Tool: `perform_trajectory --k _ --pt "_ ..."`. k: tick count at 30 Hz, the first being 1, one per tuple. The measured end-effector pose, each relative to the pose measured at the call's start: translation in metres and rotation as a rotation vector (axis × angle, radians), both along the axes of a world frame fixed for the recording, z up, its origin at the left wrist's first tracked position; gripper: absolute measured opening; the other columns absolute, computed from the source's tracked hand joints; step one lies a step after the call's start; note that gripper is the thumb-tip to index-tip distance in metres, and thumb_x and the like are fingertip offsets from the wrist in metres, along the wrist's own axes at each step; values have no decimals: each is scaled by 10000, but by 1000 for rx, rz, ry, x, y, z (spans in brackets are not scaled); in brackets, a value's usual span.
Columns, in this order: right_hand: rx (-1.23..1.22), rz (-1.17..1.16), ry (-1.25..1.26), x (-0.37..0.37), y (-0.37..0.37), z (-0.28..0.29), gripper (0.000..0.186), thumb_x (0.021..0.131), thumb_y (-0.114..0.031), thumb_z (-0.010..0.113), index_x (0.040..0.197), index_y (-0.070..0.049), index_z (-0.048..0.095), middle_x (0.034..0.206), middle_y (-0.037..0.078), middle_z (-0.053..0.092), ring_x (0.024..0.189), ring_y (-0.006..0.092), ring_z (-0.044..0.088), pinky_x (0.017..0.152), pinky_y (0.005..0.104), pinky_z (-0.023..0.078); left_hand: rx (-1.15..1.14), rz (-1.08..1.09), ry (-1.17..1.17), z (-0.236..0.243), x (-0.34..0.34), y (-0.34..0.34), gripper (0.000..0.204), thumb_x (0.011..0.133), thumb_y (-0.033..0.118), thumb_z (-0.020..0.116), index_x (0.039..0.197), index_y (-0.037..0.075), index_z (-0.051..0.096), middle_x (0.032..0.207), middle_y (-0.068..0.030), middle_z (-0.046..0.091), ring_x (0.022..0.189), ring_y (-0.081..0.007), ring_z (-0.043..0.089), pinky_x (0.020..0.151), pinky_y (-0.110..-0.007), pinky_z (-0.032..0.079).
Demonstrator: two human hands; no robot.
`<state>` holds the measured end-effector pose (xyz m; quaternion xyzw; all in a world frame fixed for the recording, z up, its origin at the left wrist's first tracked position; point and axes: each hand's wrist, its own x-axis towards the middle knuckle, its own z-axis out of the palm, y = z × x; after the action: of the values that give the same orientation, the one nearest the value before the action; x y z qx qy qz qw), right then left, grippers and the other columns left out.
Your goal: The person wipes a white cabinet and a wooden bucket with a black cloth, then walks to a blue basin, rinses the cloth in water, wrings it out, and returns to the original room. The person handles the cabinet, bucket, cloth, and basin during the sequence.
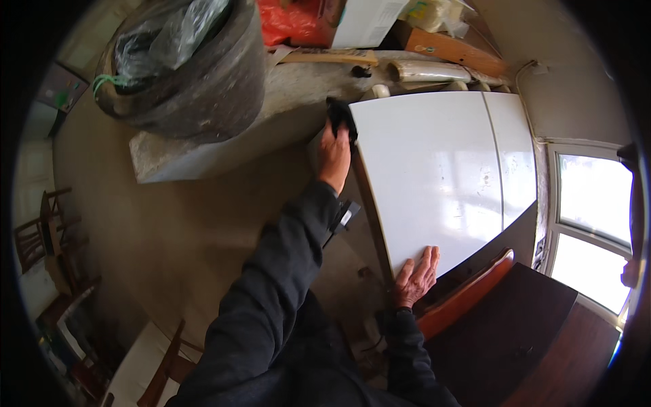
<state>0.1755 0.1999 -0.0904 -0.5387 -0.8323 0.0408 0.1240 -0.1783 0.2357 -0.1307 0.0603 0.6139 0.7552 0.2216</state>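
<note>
A large glossy white panel, split by a seam into a wide and a narrow section, fills the middle right. It may be the front of a cabinet or fridge; I cannot tell which. My left hand reaches forward to its far left corner, fingers closed round a black cloth pressed to the edge. Nearer me, my right hand lies flat on the panel's near corner, fingers stretched out and holding nothing. A small dark object with a pale face shows beside my left forearm.
On a concrete ledge at the back left stands a big dark tub with clear plastic in it. Behind the panel lie a rolled tube and boxes. Dark wooden furniture sits at right, by a window.
</note>
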Motion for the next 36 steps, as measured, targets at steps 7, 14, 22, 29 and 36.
perform_trajectory --k 7,14,22,29,36 --pt "11 8 33 -2 -1 4 612 1024 -275 585 1576 -20 515 1688 200 450 1579 386 393 1262 498 293 -251 -311 -185 -6 153 -78 432 1151 335 479 1287 -49 622 1160 -204 702 1086 -314 663 971 -427 508" --pt "-15 1 28 -1 -2 7 622 1045 -310 561 1601 -41 487 1702 196 430 1594 372 366 1272 487 267 -70 -413 -609 -22 301 -127 392 1141 356 509 1291 22 649 1073 -26 641 986 -170 583 882 -371 494" --pt "-63 19 129 9 1 4 631 1031 -312 621 1593 -53 499 1711 183 420 1599 371 359 1271 501 277 -411 -818 -679 -35 324 -142 407 1073 261 538 1251 -87 650 1165 -129 681 1061 -234 611 889 -438 504" --pt "-298 248 426 28 -2 44 538 1029 -179 672 1526 -8 559 1587 266 524 1428 443 531 1184 487 425 -220 -962 -716 32 261 -160 335 1038 293 656 1169 -2 745 1052 -64 740 958 -161 678 824 -320 526" --pt "-944 347 628 1 -64 100 597 989 -195 790 1518 -14 582 1304 135 699 1182 235 694 944 352 598 -20 -673 -631 98 201 -184 420 1147 445 531 1187 82 737 1052 -10 721 930 -112 638 811 -289 507"
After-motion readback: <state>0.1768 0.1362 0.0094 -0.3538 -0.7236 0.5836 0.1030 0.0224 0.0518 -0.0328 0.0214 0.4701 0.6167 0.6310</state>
